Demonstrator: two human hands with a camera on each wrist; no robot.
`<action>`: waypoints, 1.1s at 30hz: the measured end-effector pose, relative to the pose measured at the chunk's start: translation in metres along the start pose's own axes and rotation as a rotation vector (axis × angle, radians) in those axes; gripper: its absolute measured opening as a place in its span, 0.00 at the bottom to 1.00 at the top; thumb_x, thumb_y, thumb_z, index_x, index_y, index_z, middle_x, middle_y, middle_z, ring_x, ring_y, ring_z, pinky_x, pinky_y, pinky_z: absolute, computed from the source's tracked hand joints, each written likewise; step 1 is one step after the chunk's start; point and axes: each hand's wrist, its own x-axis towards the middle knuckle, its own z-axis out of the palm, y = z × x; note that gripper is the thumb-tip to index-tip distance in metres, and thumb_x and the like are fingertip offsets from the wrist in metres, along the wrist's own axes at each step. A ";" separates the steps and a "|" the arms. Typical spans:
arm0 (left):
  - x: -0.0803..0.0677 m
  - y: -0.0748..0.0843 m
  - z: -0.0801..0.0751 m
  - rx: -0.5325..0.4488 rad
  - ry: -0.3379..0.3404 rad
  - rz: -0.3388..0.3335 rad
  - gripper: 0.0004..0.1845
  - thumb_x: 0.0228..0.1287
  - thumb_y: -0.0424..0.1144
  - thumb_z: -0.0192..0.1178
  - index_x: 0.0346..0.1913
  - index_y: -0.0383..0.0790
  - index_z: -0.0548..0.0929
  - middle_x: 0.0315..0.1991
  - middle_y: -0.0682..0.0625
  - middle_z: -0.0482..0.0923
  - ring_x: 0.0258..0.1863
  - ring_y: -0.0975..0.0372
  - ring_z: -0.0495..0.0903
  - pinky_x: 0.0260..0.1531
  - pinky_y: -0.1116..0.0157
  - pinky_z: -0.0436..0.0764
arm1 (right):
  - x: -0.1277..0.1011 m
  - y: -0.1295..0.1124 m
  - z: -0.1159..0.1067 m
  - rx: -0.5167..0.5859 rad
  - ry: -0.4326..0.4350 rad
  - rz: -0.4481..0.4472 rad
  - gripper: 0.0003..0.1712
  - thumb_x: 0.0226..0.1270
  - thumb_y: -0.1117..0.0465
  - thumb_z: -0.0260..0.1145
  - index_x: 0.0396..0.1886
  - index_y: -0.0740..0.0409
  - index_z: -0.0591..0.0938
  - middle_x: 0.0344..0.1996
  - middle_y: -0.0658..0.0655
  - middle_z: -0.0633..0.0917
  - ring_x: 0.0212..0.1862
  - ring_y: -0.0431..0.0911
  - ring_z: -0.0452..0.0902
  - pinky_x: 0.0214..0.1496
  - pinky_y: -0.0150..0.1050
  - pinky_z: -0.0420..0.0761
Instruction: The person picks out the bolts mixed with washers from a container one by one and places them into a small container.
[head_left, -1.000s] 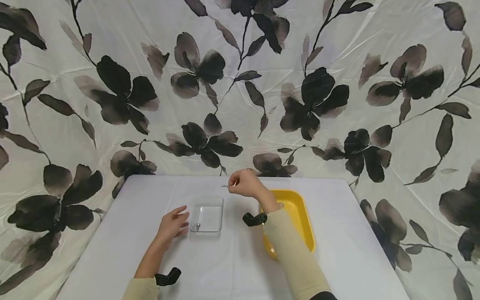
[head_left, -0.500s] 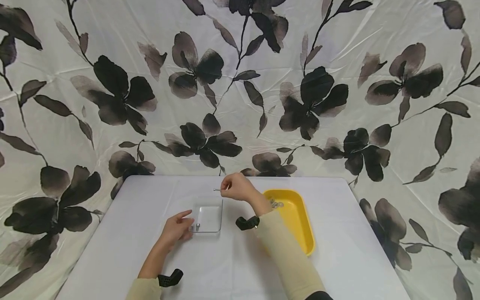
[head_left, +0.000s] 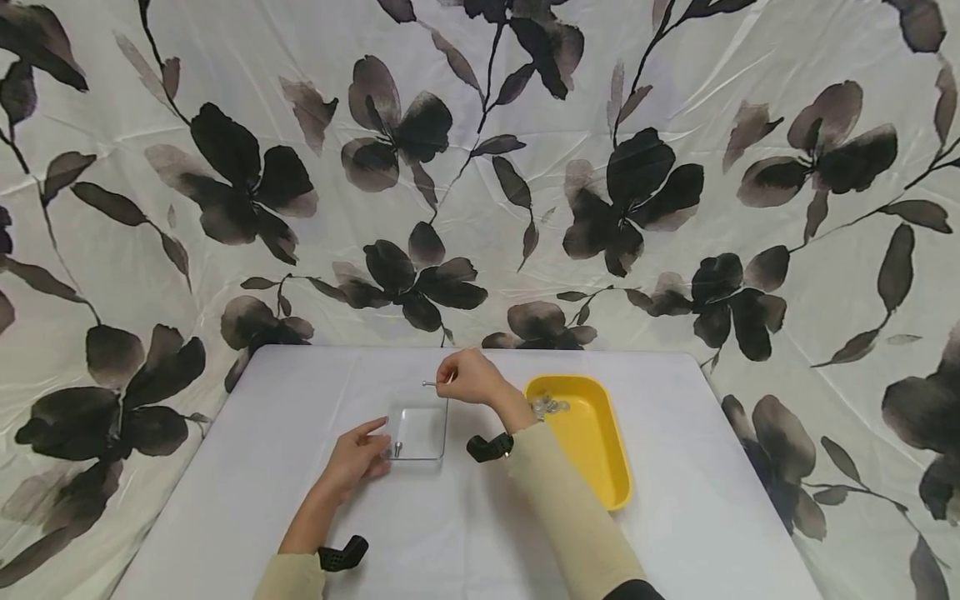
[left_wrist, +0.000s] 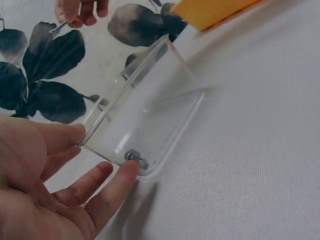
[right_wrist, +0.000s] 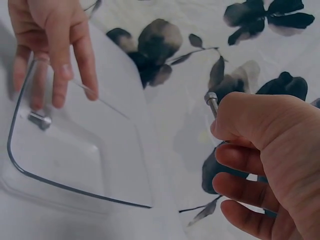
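My right hand [head_left: 463,380] pinches a small metal screw [head_left: 429,384] above the far edge of a clear plastic tray [head_left: 420,412]; the screw's head [right_wrist: 211,97] pokes out above my curled fingers. My left hand [head_left: 358,457] rests with straight fingers against the tray's near left side [left_wrist: 95,131]. One screw [head_left: 397,451] lies inside the tray at its near left corner [left_wrist: 136,159], close to my left fingertips [left_wrist: 125,172].
A yellow tray [head_left: 592,450] with several metal parts [head_left: 550,406] at its far end stands right of the clear one. The white table [head_left: 465,533] ends at a floral cloth backdrop [head_left: 480,167].
My right hand has carried the screw leftward from near the yellow tray to over the clear tray's far edge. My left hand has moved in to touch the clear tray.
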 end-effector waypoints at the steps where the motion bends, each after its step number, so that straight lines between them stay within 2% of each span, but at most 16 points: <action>1: 0.000 0.000 0.000 -0.006 -0.001 0.001 0.27 0.69 0.36 0.58 0.70 0.41 0.68 0.51 0.36 0.75 0.42 0.54 0.80 0.38 0.61 0.85 | 0.001 0.000 0.000 -0.001 0.001 -0.003 0.01 0.55 0.62 0.69 0.26 0.53 0.86 0.20 0.43 0.82 0.28 0.38 0.75 0.28 0.31 0.76; 11: 0.001 -0.003 0.002 -0.028 -0.002 -0.013 0.27 0.70 0.38 0.59 0.70 0.42 0.68 0.53 0.36 0.74 0.44 0.55 0.80 0.40 0.62 0.85 | 0.003 -0.003 0.012 0.045 -0.052 0.027 0.02 0.56 0.62 0.71 0.26 0.52 0.85 0.21 0.44 0.82 0.28 0.40 0.74 0.29 0.31 0.75; 14: 0.002 -0.003 0.001 -0.031 -0.008 -0.019 0.27 0.70 0.38 0.59 0.70 0.42 0.69 0.53 0.37 0.74 0.43 0.56 0.80 0.40 0.62 0.85 | 0.003 -0.003 0.017 0.051 -0.068 0.041 0.01 0.58 0.61 0.71 0.29 0.53 0.86 0.24 0.43 0.82 0.31 0.39 0.75 0.32 0.30 0.76; 18: 0.003 -0.003 0.000 -0.039 -0.009 -0.004 0.27 0.69 0.37 0.59 0.69 0.41 0.69 0.52 0.37 0.74 0.42 0.56 0.80 0.39 0.61 0.85 | 0.004 -0.004 0.020 0.048 -0.066 0.036 0.02 0.60 0.61 0.71 0.33 0.52 0.87 0.29 0.42 0.83 0.35 0.38 0.75 0.36 0.30 0.77; 25: 0.001 -0.004 -0.001 -0.048 -0.019 -0.012 0.27 0.69 0.37 0.59 0.70 0.40 0.68 0.52 0.36 0.73 0.42 0.55 0.80 0.39 0.61 0.85 | -0.004 0.003 0.017 0.019 -0.067 0.032 0.02 0.61 0.61 0.70 0.33 0.53 0.87 0.28 0.42 0.83 0.34 0.37 0.76 0.36 0.30 0.77; 30: -0.002 0.003 -0.002 -0.040 0.022 0.014 0.29 0.68 0.39 0.61 0.69 0.38 0.68 0.55 0.34 0.73 0.47 0.51 0.79 0.40 0.59 0.85 | -0.011 0.013 0.008 -0.007 -0.041 0.045 0.03 0.60 0.64 0.70 0.33 0.52 0.87 0.28 0.43 0.83 0.34 0.38 0.77 0.38 0.31 0.78; 33: -0.007 0.011 -0.004 0.038 0.070 0.063 0.29 0.68 0.41 0.62 0.68 0.36 0.69 0.56 0.35 0.74 0.51 0.49 0.77 0.41 0.58 0.84 | -0.016 0.019 0.002 -0.012 -0.039 0.065 0.03 0.60 0.64 0.70 0.33 0.52 0.87 0.29 0.44 0.84 0.34 0.38 0.77 0.38 0.31 0.79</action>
